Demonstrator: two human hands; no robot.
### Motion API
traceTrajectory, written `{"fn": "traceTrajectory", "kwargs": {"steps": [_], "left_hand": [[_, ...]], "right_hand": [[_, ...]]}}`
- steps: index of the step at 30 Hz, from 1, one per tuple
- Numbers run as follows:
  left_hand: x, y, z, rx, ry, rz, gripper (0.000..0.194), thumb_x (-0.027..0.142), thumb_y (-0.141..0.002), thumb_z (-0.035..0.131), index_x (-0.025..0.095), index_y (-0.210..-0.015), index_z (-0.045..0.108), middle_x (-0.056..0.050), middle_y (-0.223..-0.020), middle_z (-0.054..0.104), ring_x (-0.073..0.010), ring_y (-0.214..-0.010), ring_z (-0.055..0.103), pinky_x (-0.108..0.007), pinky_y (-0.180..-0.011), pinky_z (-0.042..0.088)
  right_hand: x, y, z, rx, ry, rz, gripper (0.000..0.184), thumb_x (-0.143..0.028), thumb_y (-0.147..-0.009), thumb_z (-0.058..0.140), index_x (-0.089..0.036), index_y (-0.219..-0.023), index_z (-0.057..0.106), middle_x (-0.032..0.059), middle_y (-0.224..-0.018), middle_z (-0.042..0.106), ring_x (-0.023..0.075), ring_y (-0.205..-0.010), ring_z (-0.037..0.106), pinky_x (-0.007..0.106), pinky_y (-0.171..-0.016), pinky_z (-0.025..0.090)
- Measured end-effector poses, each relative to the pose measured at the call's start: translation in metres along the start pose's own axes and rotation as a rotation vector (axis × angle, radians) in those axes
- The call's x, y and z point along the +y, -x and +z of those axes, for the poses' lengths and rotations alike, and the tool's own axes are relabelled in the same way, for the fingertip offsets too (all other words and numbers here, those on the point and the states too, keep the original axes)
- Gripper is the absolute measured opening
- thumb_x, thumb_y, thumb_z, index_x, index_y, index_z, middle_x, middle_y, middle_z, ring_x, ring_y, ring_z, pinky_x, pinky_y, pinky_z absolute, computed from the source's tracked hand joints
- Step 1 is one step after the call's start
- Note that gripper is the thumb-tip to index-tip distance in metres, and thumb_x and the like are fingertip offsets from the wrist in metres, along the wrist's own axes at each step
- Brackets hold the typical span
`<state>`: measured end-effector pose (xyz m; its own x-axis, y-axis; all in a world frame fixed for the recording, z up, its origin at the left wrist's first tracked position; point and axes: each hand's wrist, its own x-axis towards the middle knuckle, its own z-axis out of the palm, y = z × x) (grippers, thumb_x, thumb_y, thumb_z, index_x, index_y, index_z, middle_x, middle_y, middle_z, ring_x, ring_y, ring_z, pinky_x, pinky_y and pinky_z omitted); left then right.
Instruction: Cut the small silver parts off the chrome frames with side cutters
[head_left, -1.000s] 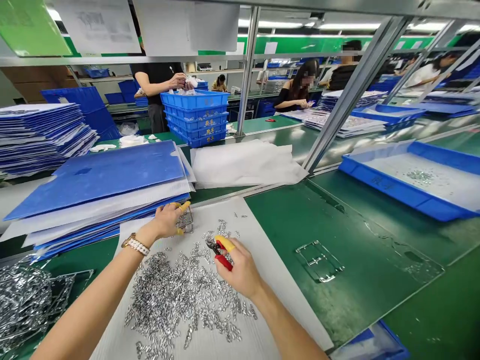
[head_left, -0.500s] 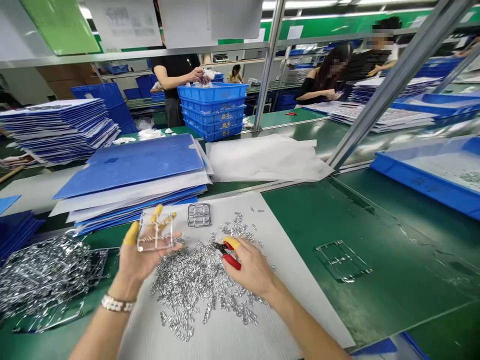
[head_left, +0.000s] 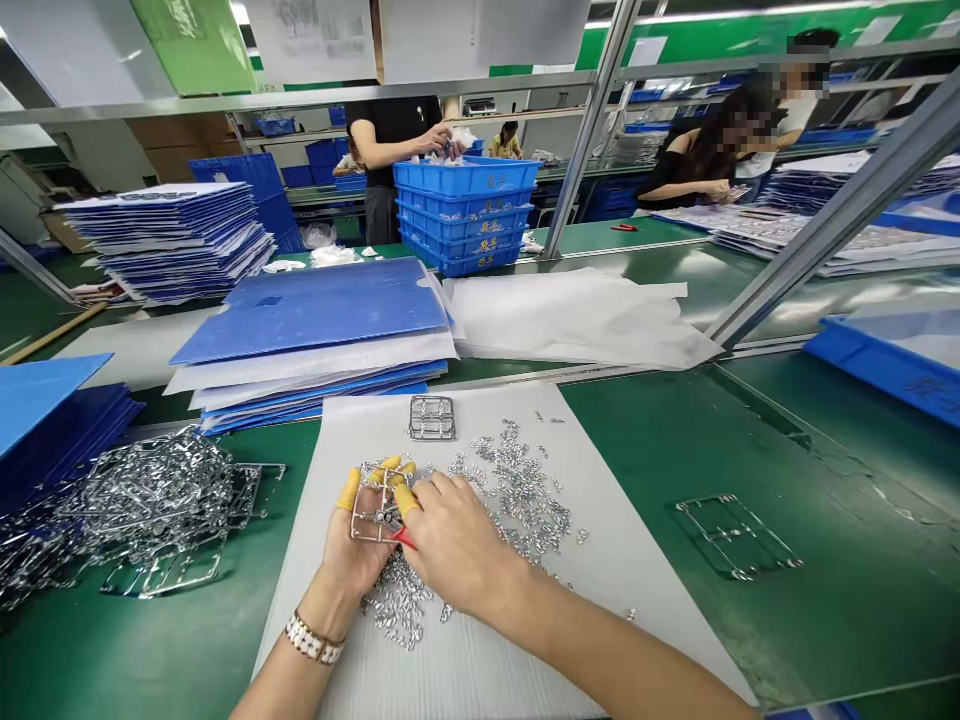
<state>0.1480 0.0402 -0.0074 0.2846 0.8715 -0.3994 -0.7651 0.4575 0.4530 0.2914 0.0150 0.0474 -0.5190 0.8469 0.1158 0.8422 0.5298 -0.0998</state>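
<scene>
A Shiny Frame Is Held Up to a Red Cutter

A small shiny frame (head_left: 355, 515) is held over the left part of a white sheet (head_left: 480, 665). It is carried by the left hand (head_left: 349, 550), which is turned palm up and half curled, so the thin bars are propped by the palm and fingers. Yellow finger covers (head_left: 349, 488) are worn, perhaps so that skin is not poked.

The right hand (head_left: 461, 540) is closed around a red cutter (head_left: 403, 537). Its tip is put at the bars in the middle of the frame. Whether its blades are apart cannot be told, as they are too small to see. Both hands are held close together, likely so the frame can be steadied.

Little shiny bits (head_left: 532, 505) are spread under and beside the hands, maybe because they can be caught and seen well on the sheet. Another frame with bars (head_left: 432, 418) is laid just inside the sheet's far edge, seemingly out of the way.

A tangled heap (head_left: 161, 490) is piled past the sheet's left edge, on the green tabletop (head_left: 622, 440). A bare-looking frame (head_left: 739, 533) is left past the right edge, apart from the bits.
</scene>
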Motion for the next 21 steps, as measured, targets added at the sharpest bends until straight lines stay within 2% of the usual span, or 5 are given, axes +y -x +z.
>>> {"fn": "traceTrajectory", "kwargs": {"steps": [8, 14, 21], "left_hand": [[-0.0011, 0.0006, 0.0006, 0.009, -0.009, 0.006, 0.045, 0.041, -0.092, 0.049, 0.015, -0.128, 0.059, -0.011, -0.118, 0.068, -0.0263, -0.108, 0.064, -0.039, -0.096, 0.049], [-0.0015, -0.0004, 0.0024, 0.014, 0.005, 0.019, 0.045, 0.041, -0.093, 0.048, 0.013, -0.126, 0.059, -0.012, -0.116, 0.068, -0.0265, -0.108, 0.063, -0.040, -0.097, 0.048], [-0.0012, 0.0007, 0.0060, 0.028, -0.023, 0.026, 0.045, 0.040, -0.093, 0.046, 0.015, -0.128, 0.058, -0.012, -0.119, 0.067, -0.0256, -0.106, 0.064, -0.036, -0.091, 0.051]], "right_hand": [[-0.0018, -0.0062, 0.0072, 0.009, -0.005, -0.014, 0.021, -0.032, -0.085, 0.059, -0.014, -0.096, 0.061, 0.0105, -0.090, 0.062, 0.0267, -0.087, 0.054, 0.040, -0.075, 0.040], [-0.0028, -0.0068, 0.0069, 0.017, 0.003, 0.001, 0.021, -0.030, -0.085, 0.057, -0.014, -0.098, 0.060, 0.0105, -0.090, 0.062, 0.0268, -0.086, 0.054, 0.040, -0.074, 0.040], [-0.0030, -0.0079, 0.0083, 0.007, 0.017, -0.006, 0.020, -0.026, -0.084, 0.056, -0.013, -0.099, 0.060, 0.0110, -0.090, 0.062, 0.0272, -0.085, 0.055, 0.041, -0.075, 0.042]]}}
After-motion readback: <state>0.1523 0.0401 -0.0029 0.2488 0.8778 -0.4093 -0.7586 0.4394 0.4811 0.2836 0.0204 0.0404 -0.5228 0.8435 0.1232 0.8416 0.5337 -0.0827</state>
